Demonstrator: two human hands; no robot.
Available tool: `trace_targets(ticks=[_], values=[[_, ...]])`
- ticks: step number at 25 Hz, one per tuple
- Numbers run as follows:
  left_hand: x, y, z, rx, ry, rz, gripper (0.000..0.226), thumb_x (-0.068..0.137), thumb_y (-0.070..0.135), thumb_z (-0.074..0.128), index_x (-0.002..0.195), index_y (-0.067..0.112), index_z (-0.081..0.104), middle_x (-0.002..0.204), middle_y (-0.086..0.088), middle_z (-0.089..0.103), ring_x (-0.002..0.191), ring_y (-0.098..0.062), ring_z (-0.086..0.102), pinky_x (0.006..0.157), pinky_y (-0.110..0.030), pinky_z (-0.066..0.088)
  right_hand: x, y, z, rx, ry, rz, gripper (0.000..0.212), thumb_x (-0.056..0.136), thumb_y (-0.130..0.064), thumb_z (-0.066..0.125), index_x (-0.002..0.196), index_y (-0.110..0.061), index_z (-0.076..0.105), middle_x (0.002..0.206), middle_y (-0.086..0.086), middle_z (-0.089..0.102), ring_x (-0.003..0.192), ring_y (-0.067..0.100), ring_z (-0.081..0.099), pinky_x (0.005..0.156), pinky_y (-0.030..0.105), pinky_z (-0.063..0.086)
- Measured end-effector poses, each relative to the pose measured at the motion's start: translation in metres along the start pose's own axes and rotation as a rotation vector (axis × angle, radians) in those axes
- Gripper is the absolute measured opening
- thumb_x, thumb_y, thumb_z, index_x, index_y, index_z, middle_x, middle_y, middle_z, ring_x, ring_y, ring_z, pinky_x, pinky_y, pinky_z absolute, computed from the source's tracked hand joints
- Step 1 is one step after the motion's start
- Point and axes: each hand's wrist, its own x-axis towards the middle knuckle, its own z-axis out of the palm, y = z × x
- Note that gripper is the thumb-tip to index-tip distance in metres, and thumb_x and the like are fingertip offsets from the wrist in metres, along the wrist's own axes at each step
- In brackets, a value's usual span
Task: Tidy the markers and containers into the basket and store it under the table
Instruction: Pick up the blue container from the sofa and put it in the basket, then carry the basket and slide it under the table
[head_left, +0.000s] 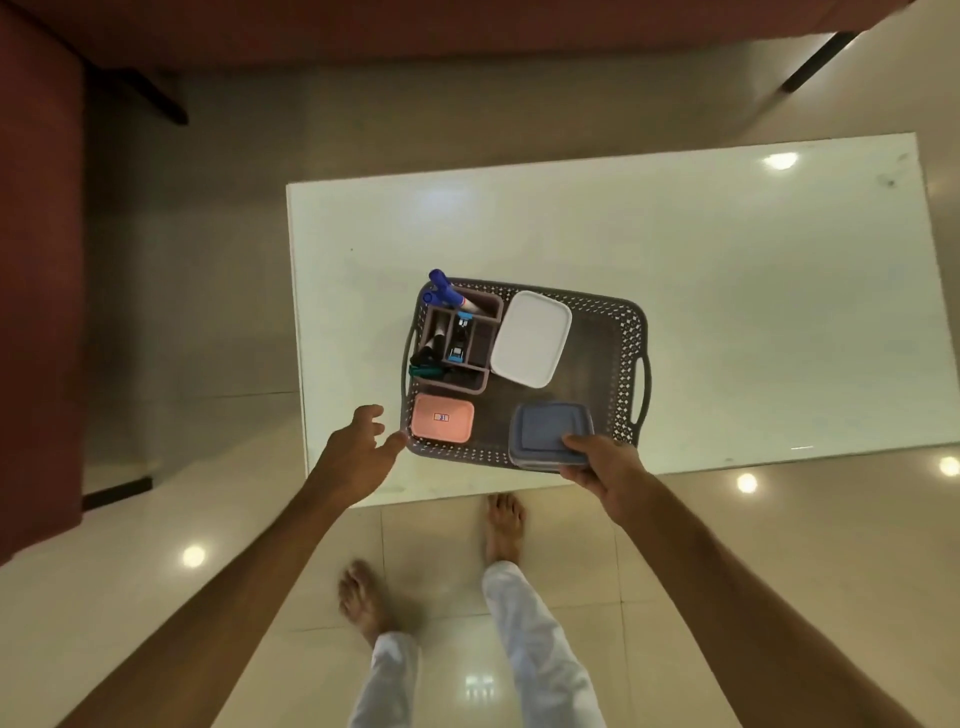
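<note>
The right hand (605, 470) covers the near corner of the blue container (548, 434). The label on the pink container (442, 418) is too small to read. Markers (447, 296) sit half-buried in the organiser (457, 340).

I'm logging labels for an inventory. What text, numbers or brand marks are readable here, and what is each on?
Pink container lid: a small red-bordered sticker, seemingly two characters, too blurred to read with confidence.
Markers in the organizer: any print is too small to read.
White container, blue container, basket: no text visible.
</note>
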Motion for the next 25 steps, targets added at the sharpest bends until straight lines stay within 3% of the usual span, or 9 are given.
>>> trace_targets(ticks=[3,6,10,12,16,18,20,22,25], values=[[-0.001,-0.005,0.005,0.022,0.007,0.004,0.051,0.107,0.036,0.062,0.152,0.017,0.049,0.148,-0.011,0.066,0.131,-0.031,0.065,0.107,-0.038,0.048,0.008,0.006,0.007,-0.030,-0.043,-0.024,0.035,0.096,0.000,0.075,0.128,0.005,0.062,0.120,0.023,0.071,0.088,0.031,0.076,0.086,0.040,0.069],[-0.008,-0.008,0.007,0.030,0.004,0.025,0.045,0.107,0.030,0.063,0.147,0.014,0.054,0.141,-0.011,0.071,0.124,-0.031,0.069,0.103,-0.040,0.054,0.012,0.010,0.014,-0.178,-0.023,-0.109,0.043,0.095,0.003,0.074,0.137,0.003,0.062,0.130,0.023,0.068,0.108,0.034,0.073,0.103,0.048,0.062],[-0.011,-0.009,0.011,0.017,-0.002,0.034,0.042,0.107,0.031,0.063,0.145,0.016,0.055,0.139,-0.007,0.073,0.116,-0.027,0.071,0.097,-0.036,0.055,0.013,0.008,0.026,-0.718,0.127,-0.308,0.045,0.094,-0.018,0.078,0.136,-0.005,0.067,0.126,0.018,0.072,0.118,0.038,0.068,0.099,0.046,0.060],[-0.011,-0.006,0.013,-0.009,-0.005,0.034,0.041,0.106,0.031,0.063,0.144,0.018,0.055,0.137,-0.005,0.074,0.107,-0.023,0.071,0.086,-0.032,0.053,0.015,0.008,0.029,-0.858,0.154,-0.381,0.044,0.095,-0.024,0.078,0.132,-0.003,0.068,0.124,0.019,0.073,0.117,0.038,0.067,0.094,0.042,0.059],[-0.011,-0.002,0.016,-0.033,0.005,0.022,0.041,0.106,0.032,0.062,0.144,0.020,0.055,0.138,-0.002,0.073,0.104,-0.019,0.067,0.079,-0.028,0.048,0.019,0.007,0.024,-0.897,0.125,-0.406,0.036,0.097,-0.021,0.072,0.129,-0.006,0.070,0.120,0.019,0.074,0.113,0.037,0.067,0.093,0.044,0.060],[-0.010,0.000,0.013,-0.059,-0.014,0.005,0.039,0.106,0.032,0.061,0.144,0.022,0.056,0.137,-0.002,0.073,0.107,-0.019,0.067,0.076,-0.024,0.048,0.023,0.000,0.017,-0.770,0.049,-0.302,0.036,0.099,-0.014,0.066,0.134,-0.006,0.069,0.125,0.020,0.070,0.112,0.032,0.065,0.103,0.048,0.058],[-0.009,0.000,0.008,-0.094,-0.059,-0.016,0.040,0.106,0.032,0.061,0.145,0.024,0.055,0.138,-0.004,0.072,0.116,-0.024,0.068,0.089,-0.031,0.053,0.026,-0.009,0.014,-0.656,-0.110,-0.176,0.045,0.103,-0.010,0.059,0.148,-0.002,0.059,0.133,0.021,0.064,0.113,0.027,0.058,0.116,0.054,0.050],[-0.008,-0.001,0.004,-0.126,-0.086,-0.046,0.043,0.106,0.033,0.060,0.148,0.025,0.055,0.139,-0.006,0.070,0.124,-0.028,0.068,0.107,-0.042,0.052,0.025,-0.017,0.015,-0.748,-0.187,-0.167,0.048,0.105,-0.010,0.056,0.153,-0.008,0.054,0.136,0.019,0.062,0.114,0.026,0.055,0.119,0.055,0.046],[-0.009,-0.004,0.003,-0.130,-0.104,-0.056,0.046,0.106,0.034,0.060,0.151,0.028,0.055,0.142,-0.006,0.070,0.128,-0.029,0.066,0.113,-0.045,0.050,0.019,-0.020,0.016,-0.672,-0.214,-0.151,0.039,0.106,-0.007,0.055,0.142,-0.020,0.062,0.117,0.016,0.072,0.115,0.036,0.070,0.104,0.047,0.058]])
